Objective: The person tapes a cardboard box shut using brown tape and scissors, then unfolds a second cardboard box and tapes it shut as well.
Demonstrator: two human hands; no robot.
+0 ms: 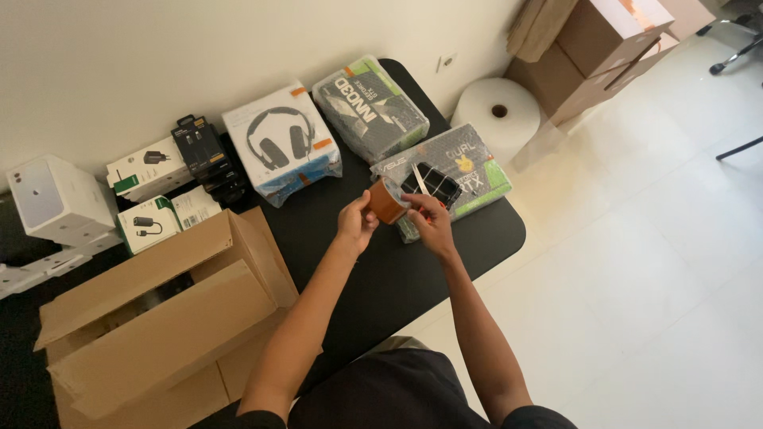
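Over the black table (373, 270), both my hands are raised around a roll of brown packing tape (385, 202). My left hand (355, 222) grips the roll from its left side. My right hand (427, 218) pinches the loose end of the tape at the roll's right side; a pale strip (419, 178) rises from the fingers. Right behind the hands lies a bubble-wrapped green and black box (469, 171).
An open cardboard box (171, 318) stands at the left. On the table sit a white headphone box (280, 141), another bubble-wrapped box (369, 106) and small black and white boxes (171, 171). A bubble-wrap roll (497, 115) and cardboard boxes (600, 48) stand on the floor.
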